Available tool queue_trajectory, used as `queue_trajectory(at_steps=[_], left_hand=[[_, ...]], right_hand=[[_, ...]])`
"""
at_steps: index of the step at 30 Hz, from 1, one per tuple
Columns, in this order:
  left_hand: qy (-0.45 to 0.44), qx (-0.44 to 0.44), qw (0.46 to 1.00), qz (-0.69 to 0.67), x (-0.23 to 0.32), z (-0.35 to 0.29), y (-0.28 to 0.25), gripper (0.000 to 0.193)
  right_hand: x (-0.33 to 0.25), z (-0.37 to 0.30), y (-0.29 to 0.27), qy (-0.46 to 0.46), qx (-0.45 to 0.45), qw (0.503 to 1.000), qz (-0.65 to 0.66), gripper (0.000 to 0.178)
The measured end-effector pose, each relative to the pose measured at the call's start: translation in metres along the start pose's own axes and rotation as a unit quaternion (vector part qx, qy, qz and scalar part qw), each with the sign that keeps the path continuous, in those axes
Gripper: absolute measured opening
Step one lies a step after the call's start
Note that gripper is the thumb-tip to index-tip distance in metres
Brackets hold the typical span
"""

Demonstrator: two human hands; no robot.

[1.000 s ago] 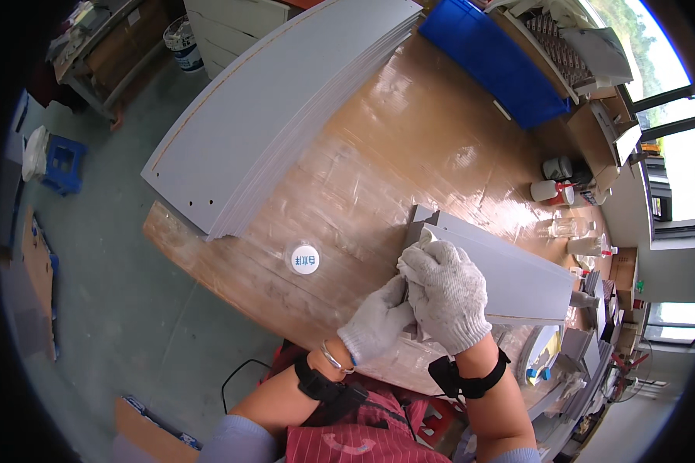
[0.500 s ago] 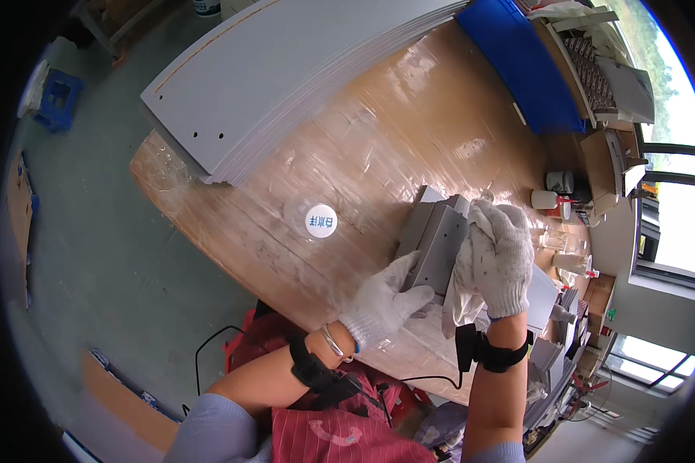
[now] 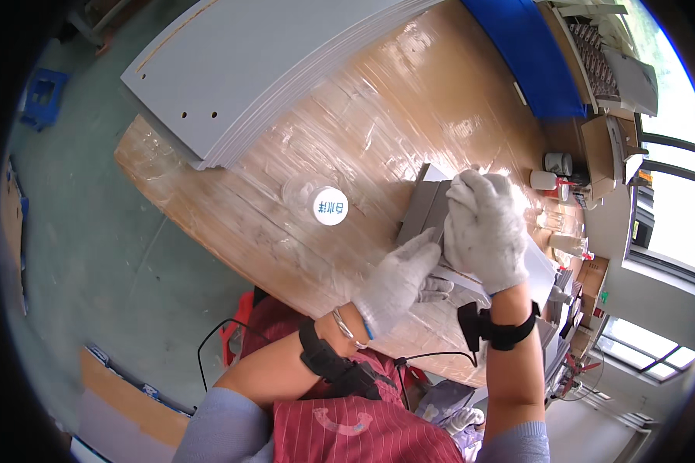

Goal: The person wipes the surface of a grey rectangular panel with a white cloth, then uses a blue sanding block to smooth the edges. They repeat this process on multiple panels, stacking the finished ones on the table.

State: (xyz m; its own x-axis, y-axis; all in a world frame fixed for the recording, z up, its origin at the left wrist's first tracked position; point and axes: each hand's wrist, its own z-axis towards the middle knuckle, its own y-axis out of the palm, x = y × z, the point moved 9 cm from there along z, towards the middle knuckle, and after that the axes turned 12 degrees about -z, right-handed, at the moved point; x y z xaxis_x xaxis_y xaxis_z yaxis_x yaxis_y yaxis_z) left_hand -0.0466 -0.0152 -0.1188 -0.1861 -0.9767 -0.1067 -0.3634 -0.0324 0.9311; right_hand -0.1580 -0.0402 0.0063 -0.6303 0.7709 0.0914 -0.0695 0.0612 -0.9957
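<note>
Over the plastic-covered table, my left hand (image 3: 398,282), in a white knit glove, grips the near end of a grey board (image 3: 423,207), one of a few narrow boards lying together. Its fingertips reach along the board's side. My right hand (image 3: 488,231), gloved too, is closed and pressed on the board's right part. A bunched white cloth (image 3: 459,241) shows in its grasp, mostly covered by the fingers. To the left of the boards stands a clear jar with a white lid (image 3: 330,206), apart from both hands.
A stack of large grey panels (image 3: 232,77) overhangs the table's (image 3: 208,212) far left edge. A blue sheet (image 3: 529,58) lies at the far right. Bottles, including a white one (image 3: 543,180), line the right side. A blue stool (image 3: 45,99) stands on the floor.
My right hand has shifted slightly left and farther along the board, and the cloth's hanging end has gone from sight. My left hand has moved a little right and up against the board.
</note>
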Motion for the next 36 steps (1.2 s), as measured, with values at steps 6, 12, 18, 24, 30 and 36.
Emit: queue_trajectory(at_steps=[6, 12, 18, 24, 30, 36], left_hand=[[0.0, -0.048, 0.998, -0.046, 0.021, -0.003, 0.015, 0.073], [0.016, 0.062, 0.959, 0.276, 0.04, 0.004, 0.014, 0.052], [0.188, 0.117, 0.84, 0.496, 0.074, 0.022, 0.033, 0.03], [0.218, 0.218, 0.775, 0.552, 0.085, 0.005, 0.034, 0.032], [0.276, 0.251, 0.743, 0.555, 0.082, 0.004, 0.031, 0.04], [0.297, 0.289, 0.276, 0.867, 0.077, 0.002, 0.063, 0.058]], right_hand=[[0.002, -0.102, 0.0, -0.049, 0.134, 0.989, 0.05, 0.029], [0.191, -0.164, 0.02, 0.237, 0.112, 0.965, -0.007, 0.018], [0.031, -0.068, 0.002, 0.043, 0.122, 0.99, 0.053, 0.026], [0.162, -0.113, 0.026, 0.168, 0.129, 0.97, 0.12, 0.026], [0.422, -0.291, 0.046, 0.459, 0.212, 0.861, -0.05, 0.025], [0.442, -0.395, 0.151, 0.577, 0.036, 0.78, 0.239, 0.035]])
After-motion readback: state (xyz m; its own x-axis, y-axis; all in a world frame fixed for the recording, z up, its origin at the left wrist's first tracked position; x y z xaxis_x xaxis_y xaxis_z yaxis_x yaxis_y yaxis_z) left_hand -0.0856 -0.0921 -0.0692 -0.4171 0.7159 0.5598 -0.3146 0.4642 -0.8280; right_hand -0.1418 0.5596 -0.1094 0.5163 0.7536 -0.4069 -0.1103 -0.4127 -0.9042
